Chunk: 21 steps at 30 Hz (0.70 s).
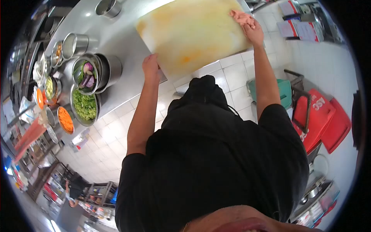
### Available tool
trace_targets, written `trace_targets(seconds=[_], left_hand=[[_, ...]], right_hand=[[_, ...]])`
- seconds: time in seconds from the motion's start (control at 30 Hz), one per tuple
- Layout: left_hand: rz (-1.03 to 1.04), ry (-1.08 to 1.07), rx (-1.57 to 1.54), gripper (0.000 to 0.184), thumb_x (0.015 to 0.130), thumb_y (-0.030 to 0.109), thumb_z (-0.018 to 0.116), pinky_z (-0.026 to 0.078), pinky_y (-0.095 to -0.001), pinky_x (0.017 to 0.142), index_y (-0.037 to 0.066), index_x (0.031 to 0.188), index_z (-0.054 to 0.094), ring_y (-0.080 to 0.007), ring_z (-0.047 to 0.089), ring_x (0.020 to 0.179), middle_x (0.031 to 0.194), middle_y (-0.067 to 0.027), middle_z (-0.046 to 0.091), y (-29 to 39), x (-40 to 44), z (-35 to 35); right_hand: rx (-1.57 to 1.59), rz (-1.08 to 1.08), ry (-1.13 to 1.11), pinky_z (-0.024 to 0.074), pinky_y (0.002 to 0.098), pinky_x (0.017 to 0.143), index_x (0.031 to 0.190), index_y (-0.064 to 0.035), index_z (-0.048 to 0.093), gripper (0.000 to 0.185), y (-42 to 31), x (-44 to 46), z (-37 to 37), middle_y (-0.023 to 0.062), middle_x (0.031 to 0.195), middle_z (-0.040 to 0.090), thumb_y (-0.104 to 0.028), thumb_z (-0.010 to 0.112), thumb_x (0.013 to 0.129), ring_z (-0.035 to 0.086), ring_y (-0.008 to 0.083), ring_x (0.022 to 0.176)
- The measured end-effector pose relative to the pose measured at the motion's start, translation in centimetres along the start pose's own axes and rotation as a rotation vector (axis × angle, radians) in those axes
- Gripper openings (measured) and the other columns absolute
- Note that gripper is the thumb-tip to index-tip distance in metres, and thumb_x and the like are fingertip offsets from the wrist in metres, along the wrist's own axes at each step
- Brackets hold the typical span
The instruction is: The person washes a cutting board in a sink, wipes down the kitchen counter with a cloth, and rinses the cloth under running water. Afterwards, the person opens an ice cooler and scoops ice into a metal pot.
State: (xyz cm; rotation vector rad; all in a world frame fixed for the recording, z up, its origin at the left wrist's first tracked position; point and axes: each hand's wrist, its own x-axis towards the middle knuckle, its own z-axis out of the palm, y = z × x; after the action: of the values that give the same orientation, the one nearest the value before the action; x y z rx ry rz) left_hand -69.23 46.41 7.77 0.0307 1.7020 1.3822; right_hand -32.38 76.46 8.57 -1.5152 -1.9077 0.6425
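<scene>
The board (189, 36) lies at twelve o'clock, a cloth (240, 17) on its two o'clock edge. Vegetable bowls (88, 123) sit at nine.

Black short-sleeved top (224, 166); thin dark cord (233, 110) at side; left hand (151, 67), right hand (254, 34) bare

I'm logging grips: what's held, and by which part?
Left hand: the cutting board, by its left edge. Right hand: the pink cloth, by its near end.

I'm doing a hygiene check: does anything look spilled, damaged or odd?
The cutting board under the pink cloth in the right hand looks patchy: yellow-orange marks, including a brighter spot near its closest edge, stand out against paler areas. Stains or residue, I cannot tell.
</scene>
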Motion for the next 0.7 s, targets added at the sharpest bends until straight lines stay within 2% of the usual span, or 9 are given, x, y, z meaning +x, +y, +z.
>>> trace_targets(seconds=[0.13, 0.2, 0.23, 0.4, 0.47, 0.53, 0.57, 0.63, 0.7], left_hand=[[0.013, -0.06, -0.191, 0.022, 0.091, 0.013, 0.056, 0.051, -0.0327, 0.068, -0.002, 0.106, 0.06, -0.0196, 0.063, 0.08, 0.094, -0.0094, 0.064, 1.4, -2.0, 1.1], [-0.088, -0.278, -0.353, 0.023, 0.095, 0.017, 0.053, 0.052, -0.0339, 0.074, 0.0, 0.109, 0.061, -0.0208, 0.063, 0.086, 0.1, -0.0093, 0.064, 1.9, -2.0, -0.7], [-0.101, -0.245, -0.301, 0.026, 0.097, 0.019, 0.052, 0.052, -0.0346, 0.077, -0.001, 0.111, 0.06, -0.0215, 0.063, 0.089, 0.102, -0.0095, 0.064, 2.5, -2.7, -1.0], [-0.035, -0.38, -0.098, 0.038, 0.099, 0.026, 0.048, 0.048, -0.0432, 0.096, 0.0, 0.126, 0.054, -0.0291, 0.059, 0.11, 0.124, -0.0143, 0.06, 3.7, -6.6, -2.8], [-0.161, -0.331, -0.125, 0.042, 0.101, 0.03, 0.043, 0.046, -0.0453, 0.098, -0.001, 0.129, 0.051, -0.03, 0.056, 0.113, 0.126, -0.0151, 0.058, 4.4, -8.5, -2.9], [-0.093, -0.43, 0.066, 0.048, 0.102, 0.031, 0.04, 0.044, -0.0471, 0.1, -0.003, 0.136, 0.043, -0.0321, 0.054, 0.117, 0.134, -0.0168, 0.051, 4.1, -9.0, -3.9], [-0.118, -0.451, 0.078, 0.05, 0.101, 0.031, 0.04, 0.043, -0.0467, 0.101, -0.004, 0.138, 0.041, -0.0325, 0.053, 0.119, 0.134, -0.0177, 0.05, 4.2, -9.1, -4.8], [0.03, -0.59, 0.249, 0.06, 0.102, 0.044, 0.034, 0.049, -0.0419, 0.094, -0.007, 0.133, 0.043, -0.0275, 0.058, 0.113, 0.128, -0.0186, 0.054, 3.6, -8.0, -7.6], [0.194, -0.687, 0.308, 0.053, 0.101, 0.034, 0.04, 0.047, -0.0435, 0.096, -0.006, 0.135, 0.043, -0.0306, 0.056, 0.115, 0.13, -0.0205, 0.052, 4.3, -8.8, -9.3]], right_hand=[[-0.059, 0.117, -0.053, 0.0521, 0.0375, 0.082, 0.122, -0.0116, 0.062, 0.055, -0.3, -1.6, -0.5, 0.0147, 0.101, 0.07, -0.04, 0.069, 0.075, 0.067, 0.0288, 0.093], [-0.188, 0.217, -0.033, 0.0522, 0.0402, 0.083, 0.123, -0.0152, 0.06, 0.06, -0.9, -3.5, -0.5, 0.0149, 0.102, 0.07, -0.048, 0.068, 0.073, 0.067, 0.0324, 0.095], [-0.201, 0.261, -0.045, 0.0522, 0.0413, 0.083, 0.124, -0.017, 0.059, 0.063, -0.5, -4.3, -0.7, 0.0146, 0.101, 0.07, -0.051, 0.068, 0.073, 0.067, 0.0336, 0.096], [-0.124, 0.504, -0.018, 0.0533, 0.0376, 0.079, 0.112, -0.0081, 0.061, 0.059, -0.3, -9.9, -3.2, 0.0161, 0.096, 0.071, -0.046, 0.071, 0.068, 0.069, 0.0288, 0.091], [0.17, 0.454, -0.066, 0.0521, 0.035, 0.075, 0.112, -0.0058, 0.061, 0.053, 2.3, -12.3, -2.7, 0.0133, 0.092, 0.07, -0.037, 0.071, 0.07, 0.067, 0.026, 0.082], [0.212, 0.583, -0.135, 0.052, 0.0358, 0.078, 0.111, -0.0065, 0.062, 0.051, 1.5, -15.5, -4.0, 0.0158, 0.097, 0.069, -0.034, 0.07, 0.069, 0.066, 0.0286, 0.089], [0.152, 0.668, 0.129, 0.052, 0.038, 0.081, 0.11, -0.0066, 0.063, 0.051, -0.1, -18.5, -3.9, 0.0174, 0.1, 0.069, -0.034, 0.069, 0.068, 0.066, 0.0313, 0.093], [0.139, 0.678, 0.257, 0.0514, 0.0406, 0.083, 0.105, -0.0063, 0.064, 0.048, -0.9, -23.8, -4.1, 0.0191, 0.101, 0.068, -0.034, 0.069, 0.066, 0.065, 0.0341, 0.097], [0.175, 0.782, 0.352, 0.0512, 0.0402, 0.083, 0.104, -0.0061, 0.064, 0.045, -2.0, -29.8, -4.4, 0.0192, 0.098, 0.068, -0.031, 0.07, 0.066, 0.065, 0.034, 0.095]])
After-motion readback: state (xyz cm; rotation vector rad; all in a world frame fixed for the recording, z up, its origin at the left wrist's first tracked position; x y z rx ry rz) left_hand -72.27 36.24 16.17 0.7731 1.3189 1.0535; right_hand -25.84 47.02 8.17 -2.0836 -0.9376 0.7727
